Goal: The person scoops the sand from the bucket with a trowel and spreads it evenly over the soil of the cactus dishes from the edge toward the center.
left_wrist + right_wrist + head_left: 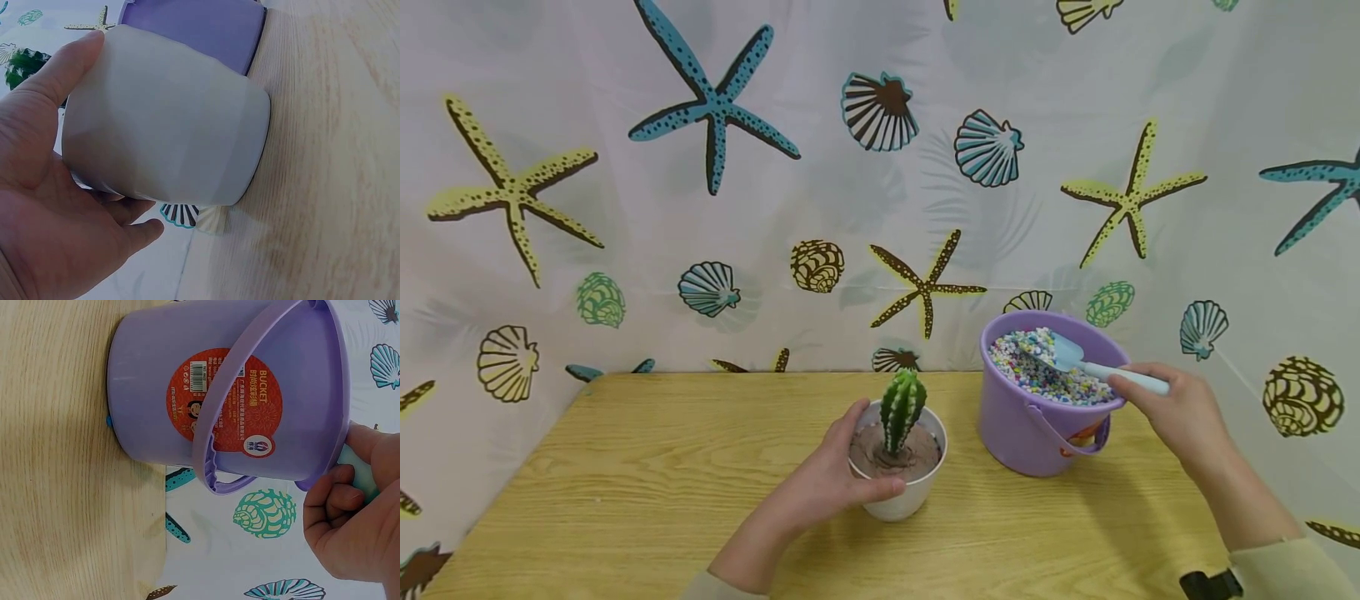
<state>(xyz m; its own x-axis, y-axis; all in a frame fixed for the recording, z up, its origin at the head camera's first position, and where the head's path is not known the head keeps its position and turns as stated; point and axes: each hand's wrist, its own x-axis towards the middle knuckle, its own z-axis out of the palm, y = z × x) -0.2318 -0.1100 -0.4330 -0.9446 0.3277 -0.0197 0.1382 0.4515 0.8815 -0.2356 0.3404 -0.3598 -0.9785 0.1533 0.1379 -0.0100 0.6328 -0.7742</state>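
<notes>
My left hand (842,467) grips a white pot (162,119) from its left side, thumb in front and fingers round the back of the rim. In the pot a green cactus (902,408) stands upright in brownish soil (868,450). Over at the right, my right hand (1176,408) holds the handle of a light blue scoop (1120,375). The scoop's blade lies among small multicoloured beads (1037,367) inside a purple bucket (1011,425). In the right wrist view the fingers curl round the handle beside the bucket's rim.
The pot and bucket stand side by side on a wooden table (647,467). Down the bucket's front hangs its purple handle (215,394), across a red label (181,381). Behind the table hangs a curtain (760,225) printed with starfish and shells.
</notes>
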